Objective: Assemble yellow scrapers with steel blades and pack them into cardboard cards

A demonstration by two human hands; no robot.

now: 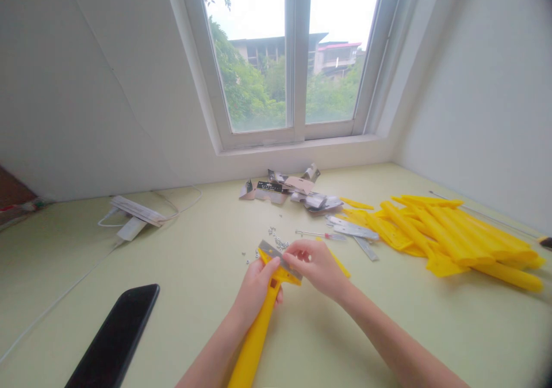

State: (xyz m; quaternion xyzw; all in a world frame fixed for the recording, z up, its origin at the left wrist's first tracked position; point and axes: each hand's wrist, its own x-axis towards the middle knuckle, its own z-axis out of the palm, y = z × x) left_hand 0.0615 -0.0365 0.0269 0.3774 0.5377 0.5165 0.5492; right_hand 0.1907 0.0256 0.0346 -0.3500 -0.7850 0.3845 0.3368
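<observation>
My left hand [259,284] is wrapped round the neck of a yellow plastic scraper handle [253,339], whose long grip slants down toward the bottom edge. A flat grey metal blade [271,250] lies across the scraper's wide head. With closed fingers, my right hand [317,264] pinches the blade near its right end; the fingertips are partly hidden. Small nuts and screws [280,243] are scattered on the table just beyond the head. Behind my right hand lies a screwdriver [319,235] with a thin shaft. A narrow yellow strip [340,261] lies partly under that hand.
A pile of yellow scraper handles [448,233] covers the right side. Loose metal blades [353,228] lie beside it. Torn card packaging [297,188] sits below the window. At left are a black phone [116,333] and a white power strip [137,210] with cables.
</observation>
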